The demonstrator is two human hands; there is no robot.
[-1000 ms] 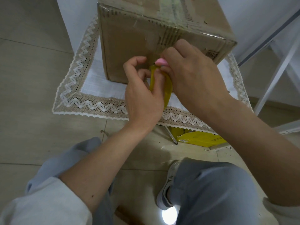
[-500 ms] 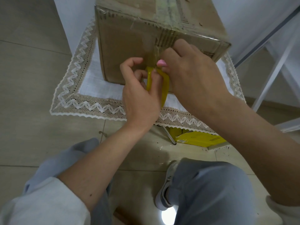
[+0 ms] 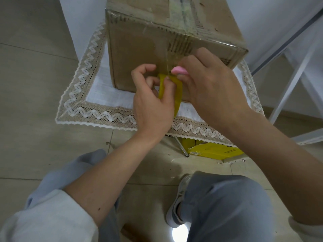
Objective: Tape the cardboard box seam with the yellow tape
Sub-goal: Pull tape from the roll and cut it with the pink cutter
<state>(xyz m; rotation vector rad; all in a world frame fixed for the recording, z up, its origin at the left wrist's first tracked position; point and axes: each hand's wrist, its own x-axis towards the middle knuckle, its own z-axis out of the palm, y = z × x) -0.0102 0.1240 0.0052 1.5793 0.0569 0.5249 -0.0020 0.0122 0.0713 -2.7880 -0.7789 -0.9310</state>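
Yellow tape roll (image 3: pixel 176 95) sits edge-on btwn both hands, low on the near face of the cardboard box (image 3: pixel 139 55), on a lace-trimmed cloth (image 3: pixel 97 110). Left hand (image 3: pixel 152 105) has its grip clamped on the roll; right hand (image 3: pixel 209 88) pinches a pink item (image 3: pixel 179 70) at the tape's top end, against the box. Seam (image 3: pixel 181 27) runs straight up from there, so the pull likely goes upward, w/ right hand nearer.

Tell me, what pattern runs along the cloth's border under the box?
White zigzag lace on a beige band, edging the cloth beneath the cardboard box; head view.
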